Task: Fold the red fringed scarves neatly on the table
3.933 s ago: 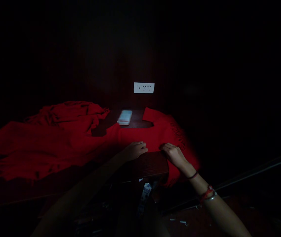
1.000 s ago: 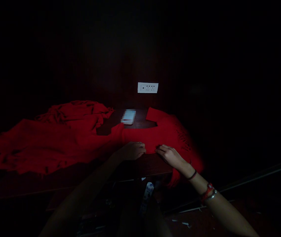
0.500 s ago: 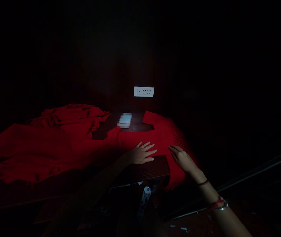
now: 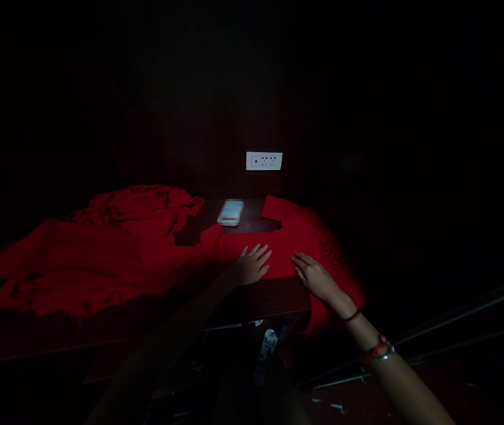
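Note:
A red fringed scarf is spread along the dark wooden tabletop, loosely crumpled on the left and flatter toward the right. My left hand rests palm down on the flatter stretch by the front edge, fingers spread, a ring on one finger. On the scarf near the table's right corner lies my right hand, its fingers stretched out and close together. The scarf's fringed right end hangs over that corner. Neither hand grips the cloth.
A pale, pixelated object lies on the table behind the scarf. A white socket panel is on the wall. Below the table edge stands a pale patterned object. White scraps lie on the floor. Surroundings are very dark.
Both hands have shifted slightly left over the scarf, the right hand more so. My view has moved a little, so the table and socket appear farther right.

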The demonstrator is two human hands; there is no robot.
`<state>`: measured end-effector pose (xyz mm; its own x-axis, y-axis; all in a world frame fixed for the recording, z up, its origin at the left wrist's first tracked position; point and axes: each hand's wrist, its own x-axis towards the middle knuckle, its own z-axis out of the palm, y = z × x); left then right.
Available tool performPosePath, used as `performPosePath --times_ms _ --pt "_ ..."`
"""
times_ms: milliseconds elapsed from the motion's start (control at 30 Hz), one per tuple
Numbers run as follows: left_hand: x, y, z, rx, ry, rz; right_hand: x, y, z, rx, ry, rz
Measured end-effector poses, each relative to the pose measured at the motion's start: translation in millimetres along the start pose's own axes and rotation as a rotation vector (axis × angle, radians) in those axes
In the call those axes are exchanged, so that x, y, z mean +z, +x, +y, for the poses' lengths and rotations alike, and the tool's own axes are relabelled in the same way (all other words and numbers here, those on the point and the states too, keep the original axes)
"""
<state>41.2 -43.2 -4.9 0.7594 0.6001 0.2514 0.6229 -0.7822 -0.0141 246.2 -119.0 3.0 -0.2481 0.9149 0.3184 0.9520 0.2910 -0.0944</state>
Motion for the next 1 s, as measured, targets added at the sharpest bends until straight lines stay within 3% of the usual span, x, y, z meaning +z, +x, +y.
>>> performPosePath --times_ms 167,333,400,467,533,600,733,833,933,1000 --pt "-6.8 0 -5 -0.012 -0.012 0.0 -4 6 -2 0.014 0.001 -0.031" --pt "-38.7 -11 -44 -0.231 0.068 0.115 -4 32 -31 -0.135 0.077 -0.01" --pt "-43.1 -20 -65 -0.335 0.081 0.077 4 38 -38 -0.201 0.074 -0.07" --pt "-39.1 -30 -82 -0.431 0.061 -0.041 13 40 -38 -0.219 0.038 -0.156" --pt "-30.5 -39 -91 -0.511 0.022 -0.155 18 39 -32 -0.191 0.007 -0.229" --pt "-23.7 -44 -94 -0.566 -0.014 -0.195 17 38 -26 -0.158 -0.011 -0.28" --pt "-27.6 -40 -100 -0.621 -0.103 -0.084 -1 50 -15 -0.212 -0.012 -0.307" --pt "-36.1 -30 -120 -0.685 -0.221 0.015 -20 77 -2 -0.274 0.011 -0.185" --pt "-35.6 -22 -146 -0.67 -0.412 0.025 -31 111 22 -0.155 -0.076 -0.117" --pt "-31.3 -19 -157 -0.614 -0.558 0.04 -31 129 40 -0.089 -0.152 -0.202"
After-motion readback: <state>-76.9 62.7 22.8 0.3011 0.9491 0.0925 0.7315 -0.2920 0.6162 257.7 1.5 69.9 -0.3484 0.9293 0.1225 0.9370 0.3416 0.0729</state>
